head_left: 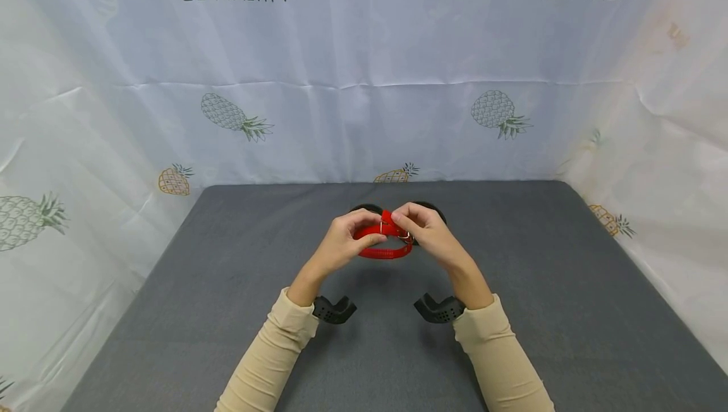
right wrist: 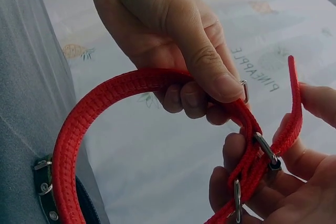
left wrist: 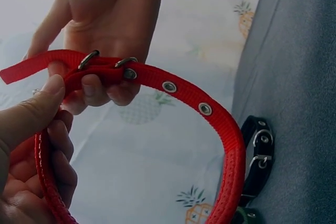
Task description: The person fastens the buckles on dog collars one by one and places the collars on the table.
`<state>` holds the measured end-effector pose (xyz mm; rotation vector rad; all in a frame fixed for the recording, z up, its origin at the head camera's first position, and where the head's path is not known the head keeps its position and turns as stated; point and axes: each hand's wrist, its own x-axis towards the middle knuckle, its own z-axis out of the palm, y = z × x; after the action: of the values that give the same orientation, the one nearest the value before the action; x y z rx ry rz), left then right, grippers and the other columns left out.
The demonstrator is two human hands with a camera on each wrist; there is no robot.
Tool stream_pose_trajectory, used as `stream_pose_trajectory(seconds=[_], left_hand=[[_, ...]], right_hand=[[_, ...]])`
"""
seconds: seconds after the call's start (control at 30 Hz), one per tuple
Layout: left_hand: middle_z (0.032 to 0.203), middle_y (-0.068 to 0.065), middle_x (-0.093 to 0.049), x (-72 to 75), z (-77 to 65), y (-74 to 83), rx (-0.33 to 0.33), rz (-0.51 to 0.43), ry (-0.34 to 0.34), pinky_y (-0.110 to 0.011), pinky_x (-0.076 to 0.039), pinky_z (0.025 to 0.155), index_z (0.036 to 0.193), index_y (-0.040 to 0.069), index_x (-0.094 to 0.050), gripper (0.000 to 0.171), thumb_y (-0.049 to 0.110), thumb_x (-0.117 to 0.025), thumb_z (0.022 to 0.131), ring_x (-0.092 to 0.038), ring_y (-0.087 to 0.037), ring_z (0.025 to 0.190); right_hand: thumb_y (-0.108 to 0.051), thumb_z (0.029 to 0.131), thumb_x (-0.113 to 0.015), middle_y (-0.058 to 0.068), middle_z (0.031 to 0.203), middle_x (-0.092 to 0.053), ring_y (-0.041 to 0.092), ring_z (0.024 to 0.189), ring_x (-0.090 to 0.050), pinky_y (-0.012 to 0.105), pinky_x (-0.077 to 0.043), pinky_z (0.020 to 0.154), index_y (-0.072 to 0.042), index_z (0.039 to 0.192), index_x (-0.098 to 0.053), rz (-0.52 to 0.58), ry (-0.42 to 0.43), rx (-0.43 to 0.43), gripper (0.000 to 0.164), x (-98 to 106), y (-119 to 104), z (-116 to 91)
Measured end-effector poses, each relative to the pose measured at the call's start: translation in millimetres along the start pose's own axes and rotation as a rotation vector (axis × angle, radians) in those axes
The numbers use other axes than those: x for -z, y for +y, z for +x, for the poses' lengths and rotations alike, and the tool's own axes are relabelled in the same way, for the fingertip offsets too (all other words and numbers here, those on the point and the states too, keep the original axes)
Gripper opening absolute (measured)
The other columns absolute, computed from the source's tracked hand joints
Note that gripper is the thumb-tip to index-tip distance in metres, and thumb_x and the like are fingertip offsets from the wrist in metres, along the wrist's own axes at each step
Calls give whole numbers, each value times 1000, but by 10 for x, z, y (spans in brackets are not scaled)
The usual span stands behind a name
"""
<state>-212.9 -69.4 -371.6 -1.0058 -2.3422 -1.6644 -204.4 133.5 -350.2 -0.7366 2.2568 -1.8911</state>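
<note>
A red collar (head_left: pixel 383 253) with a metal buckle and eyelets is held up in a loop between my two hands. My left hand (head_left: pixel 342 238) pinches the strap near the buckle, thumb on one face and fingers curled behind. My right hand (head_left: pixel 430 230) grips the collar at the buckle (right wrist: pixel 266 149). In the left wrist view the strap's loose tail (left wrist: pixel 26 67) sticks out past a metal loop, and bare eyelets (left wrist: pixel 169 86) show along the band. Part of the buckle is hidden behind fingers.
Two dark collars lie on the grey table (head_left: pixel 227 311) behind my hands: a black one (left wrist: pixel 255 163) and a dark green one (right wrist: pixel 45 188). A white curtain (head_left: pixel 364 134) with pineapple prints encloses the table at the back and both sides.
</note>
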Motion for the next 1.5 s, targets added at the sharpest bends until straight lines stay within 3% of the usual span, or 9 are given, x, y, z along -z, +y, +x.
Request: stream_pose_trajectory(seconds=[0.13,0.27,0.37,0.57,0.83,1.2,1.33,1.5], left_hand=[[101,-18,-68,8,6,-15,-18,-4,1,-25,-58,75,106,-2,-67,26,-1,-73,81,-65,-10,79],[101,-18,-68,12,13,-21,-24,-1,4,-29,-58,73,105,-2,-67,25,1,-73,82,-62,-3,77],[100,-18,-68,14,16,-16,-25,-3,6,-31,-58,71,105,-2,-67,24,0,-73,81,-61,-4,76],[100,-19,-68,25,11,0,-34,-14,-1,-21,-56,70,106,-3,-67,25,-4,-72,81,-65,-20,77],[101,-18,-69,38,6,-20,-30,-23,-8,-20,-57,74,106,-2,-67,24,1,-73,82,-66,-3,81],[102,-17,-68,37,4,-20,-33,4,-12,-28,-58,74,106,-1,-67,25,0,-72,82,-66,-8,79],[102,-17,-68,36,-1,-2,-51,4,-18,-21,-57,74,107,-2,-67,25,-1,-73,82,-65,-8,80],[103,-17,-68,28,-7,20,-66,-24,-44,-19,-56,75,109,-1,-67,26,3,-72,83,-65,-6,82]], right_hand=[[-23,100,-53,-6,89,-56,12,75,-50,29,-45,69,-2,90,-56,15,1,32,23,-2,5,-2],[-17,99,-53,-5,94,-54,11,76,-49,29,-44,67,1,87,-52,28,3,64,22,-8,17,-1],[-14,99,-54,-5,95,-51,10,75,-48,27,-42,67,3,85,-49,40,5,82,22,-16,16,1],[-6,97,-52,-3,95,-49,8,76,-49,24,-41,67,2,81,-47,45,14,96,18,-20,25,9],[-1,95,-53,-1,94,-47,8,73,-45,25,-37,61,-1,77,-44,36,18,95,20,-33,8,4],[1,94,-53,-2,91,-47,8,73,-47,25,-43,63,7,78,-44,34,1,115,20,-32,17,8],[-1,94,-55,-2,88,-47,7,67,-46,25,-41,60,3,78,-46,31,1,101,19,-39,8,7],[-9,93,-62,-5,72,-49,7,57,-40,27,-36,55,-6,86,-49,73,1,39,15,-54,10,5]])
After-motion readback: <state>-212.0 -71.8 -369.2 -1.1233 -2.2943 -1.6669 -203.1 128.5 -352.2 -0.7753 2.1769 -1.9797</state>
